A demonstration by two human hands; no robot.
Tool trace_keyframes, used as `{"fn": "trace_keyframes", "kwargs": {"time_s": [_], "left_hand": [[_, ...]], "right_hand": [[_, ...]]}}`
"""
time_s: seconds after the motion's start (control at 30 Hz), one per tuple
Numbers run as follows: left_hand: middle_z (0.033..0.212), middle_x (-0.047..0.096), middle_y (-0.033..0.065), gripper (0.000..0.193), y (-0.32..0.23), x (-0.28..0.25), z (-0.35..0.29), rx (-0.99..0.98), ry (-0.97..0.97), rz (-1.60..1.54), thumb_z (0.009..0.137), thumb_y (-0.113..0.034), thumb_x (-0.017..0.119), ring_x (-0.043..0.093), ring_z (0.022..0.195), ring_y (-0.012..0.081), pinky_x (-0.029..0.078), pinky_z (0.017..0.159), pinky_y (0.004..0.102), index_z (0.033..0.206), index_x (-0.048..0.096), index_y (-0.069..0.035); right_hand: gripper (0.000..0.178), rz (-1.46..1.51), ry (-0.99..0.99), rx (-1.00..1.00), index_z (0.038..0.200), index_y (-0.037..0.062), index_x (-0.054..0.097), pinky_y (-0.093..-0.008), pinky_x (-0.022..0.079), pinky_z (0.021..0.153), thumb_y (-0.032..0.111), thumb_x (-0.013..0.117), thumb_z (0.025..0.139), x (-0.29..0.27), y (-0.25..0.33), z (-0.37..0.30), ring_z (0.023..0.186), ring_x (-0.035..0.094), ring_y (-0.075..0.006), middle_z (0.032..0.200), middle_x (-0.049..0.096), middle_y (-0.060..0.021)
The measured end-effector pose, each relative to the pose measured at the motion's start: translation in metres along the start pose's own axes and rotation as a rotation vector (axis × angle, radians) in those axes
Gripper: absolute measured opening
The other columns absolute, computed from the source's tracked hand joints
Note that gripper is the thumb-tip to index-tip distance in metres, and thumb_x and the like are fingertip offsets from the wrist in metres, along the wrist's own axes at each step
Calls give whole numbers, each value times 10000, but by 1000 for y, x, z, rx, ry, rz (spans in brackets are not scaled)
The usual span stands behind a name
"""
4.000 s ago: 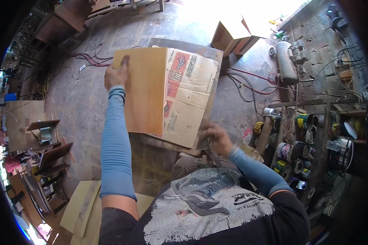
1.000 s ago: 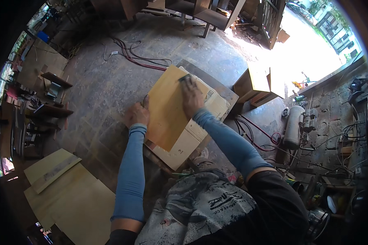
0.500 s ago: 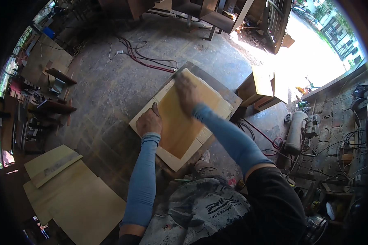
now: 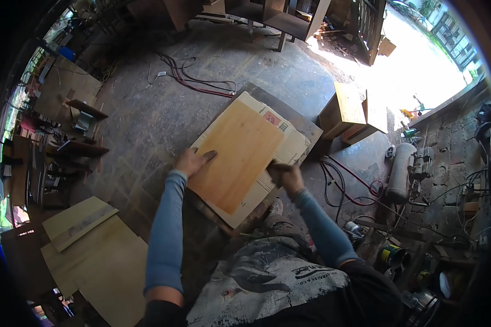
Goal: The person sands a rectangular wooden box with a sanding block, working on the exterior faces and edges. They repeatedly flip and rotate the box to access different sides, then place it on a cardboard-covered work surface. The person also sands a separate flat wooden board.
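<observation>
Concrete floor point(image 4: 131, 120) spreads right across this workshop, shadowed at the left, glaring at the upper right where daylight pours in. Pale sheets point(image 4: 103, 261) lie overlapping at the lower left, well apart from the action. Centre stage, it's the dark stand point(image 4: 297, 117) by the person's feet, cardboard point(image 4: 297, 144) laid over it, and on top of that, slightly askew, the board point(image 4: 240, 150)! Its upper face looks honey-brown nearly all over, with a few dark specks; I'd call work on this face under way rather than finished. Its underside is hidden, so what's left there is anyone's guess. Two boxes point(image 4: 350, 106) stand beyond, near the grey tank point(image 4: 400, 171). Now the left hand point(image 4: 191, 162): partly open at the board's left edge, thumb over the face, seemingly steadying it; I can't tell if it's gripping. And the right hand point(image 4: 289, 175), fingers curled, right by the opposite edge! It's blurred and dark at the fingertips, so whether it holds anything, I cannot tell.
</observation>
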State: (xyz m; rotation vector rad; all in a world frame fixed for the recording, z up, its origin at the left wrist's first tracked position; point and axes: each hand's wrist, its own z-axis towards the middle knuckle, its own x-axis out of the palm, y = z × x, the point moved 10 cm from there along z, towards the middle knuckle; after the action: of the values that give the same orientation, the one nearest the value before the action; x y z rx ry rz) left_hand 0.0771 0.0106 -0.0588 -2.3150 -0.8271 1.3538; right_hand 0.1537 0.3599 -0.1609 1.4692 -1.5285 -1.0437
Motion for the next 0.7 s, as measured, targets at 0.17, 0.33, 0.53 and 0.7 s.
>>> {"fn": "trace_keyframes", "kwargs": {"time_s": [0.17, 0.33, 0.53, 0.7], "left_hand": [[1167, 739, 182, 635, -102, 40, 44, 177, 55, -35, 862, -403, 802, 723, 1036, 240, 552, 898, 368, 1289, 657, 43], [1096, 748, 136, 377, -92, 44, -2, 28, -198, -871, 871, -148, 779, 714, 958, 223, 569, 858, 370, 1182, 703, 52], [1125, 710, 89, 344, -68, 94, -113, 148, -393, -1364, 908, -76, 740, 699, 997, 228, 564, 876, 361, 1223, 653, 30], [1084, 717, 83, 290, -79, 184, -145, -18, -129, -1932, 947, -75, 713, 707, 1039, 283, 578, 864, 400, 1223, 642, -24]], "right_hand": [[227, -1, 27, -74, 956, -92, 747, -329, 538, 563, -44, 567, 825, 0, 12, 13, 645, 673, -169, 732, 704, -95], [239, -703, 38, -581, 971, -52, 763, -387, 576, 632, 125, 695, 825, -15, 141, 99, 697, 726, -208, 781, 758, -184], [316, -1307, 671, -1024, 950, 2, 781, -449, 576, 763, 149, 764, 671, 186, 238, 128, 805, 740, -323, 872, 751, -211], [218, -1194, 841, -1077, 953, 49, 773, -485, 575, 856, 200, 668, 837, 309, 182, 77, 948, 716, -419, 1007, 743, -228]]}}
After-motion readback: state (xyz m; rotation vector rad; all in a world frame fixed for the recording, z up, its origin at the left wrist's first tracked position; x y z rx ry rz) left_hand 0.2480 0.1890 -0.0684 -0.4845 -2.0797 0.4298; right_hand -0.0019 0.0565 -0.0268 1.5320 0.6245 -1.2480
